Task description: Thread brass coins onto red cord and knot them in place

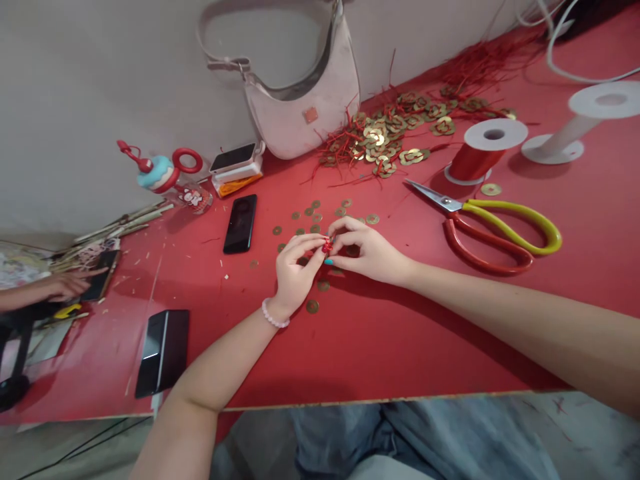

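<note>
Above the middle of the red table, my left hand (pixel 296 270) and my right hand (pixel 367 250) meet fingertip to fingertip. Both pinch a small bundle of red cord (pixel 327 246); whether a coin sits inside it is hidden by the fingers. A beaded bracelet (pixel 274 315) circles my left wrist. Around and under the hands lie several loose brass coins (pixel 313 307) with holes in their middles. To the right rest scissors (pixel 454 205) with one yellow and one red handle, blades partly crossed and pointing away to the left.
Red-corded coins (pixel 395 130) are heaped at the back, beside a pale handbag (pixel 305 113). A spool of red cord (pixel 477 157) and a bare white spool (pixel 570 130) stand right. Left are a phone (pixel 241 224), a cup (pixel 193 198), a dark device (pixel 163 350) and another person's hand (pixel 63 285).
</note>
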`<state>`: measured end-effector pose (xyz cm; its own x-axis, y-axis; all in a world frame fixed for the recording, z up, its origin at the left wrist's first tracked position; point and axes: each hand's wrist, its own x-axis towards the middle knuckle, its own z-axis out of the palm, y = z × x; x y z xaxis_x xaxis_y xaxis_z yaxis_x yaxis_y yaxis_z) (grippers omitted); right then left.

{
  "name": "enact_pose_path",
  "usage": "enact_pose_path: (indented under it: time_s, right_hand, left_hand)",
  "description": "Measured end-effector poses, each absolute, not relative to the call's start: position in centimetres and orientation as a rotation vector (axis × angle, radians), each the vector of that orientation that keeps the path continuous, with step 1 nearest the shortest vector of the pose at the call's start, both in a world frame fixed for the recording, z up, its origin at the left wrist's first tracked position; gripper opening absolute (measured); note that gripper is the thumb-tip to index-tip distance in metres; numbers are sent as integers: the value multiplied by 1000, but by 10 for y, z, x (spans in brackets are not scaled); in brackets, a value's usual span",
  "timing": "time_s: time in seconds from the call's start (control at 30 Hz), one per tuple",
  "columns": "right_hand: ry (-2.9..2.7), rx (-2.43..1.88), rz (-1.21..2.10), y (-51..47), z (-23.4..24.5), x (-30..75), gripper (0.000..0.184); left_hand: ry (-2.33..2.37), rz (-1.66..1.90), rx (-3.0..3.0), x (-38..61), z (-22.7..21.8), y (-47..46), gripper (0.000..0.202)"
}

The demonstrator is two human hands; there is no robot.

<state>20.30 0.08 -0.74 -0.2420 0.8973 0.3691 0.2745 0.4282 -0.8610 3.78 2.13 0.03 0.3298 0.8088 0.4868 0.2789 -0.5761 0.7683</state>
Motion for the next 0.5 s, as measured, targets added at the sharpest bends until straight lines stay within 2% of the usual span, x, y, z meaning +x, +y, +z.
enact_pose_path:
  time_s: [0.3,0.5]
  right_hand:
    - [-1627,-982,852,2,-6,203,11]
    - [-1425,-989,1077,-1,-4,200,11]
  left_hand:
    - [949,1182,2095,35,0,22,11]
    - [959,1185,2086,36,-1,23,9]
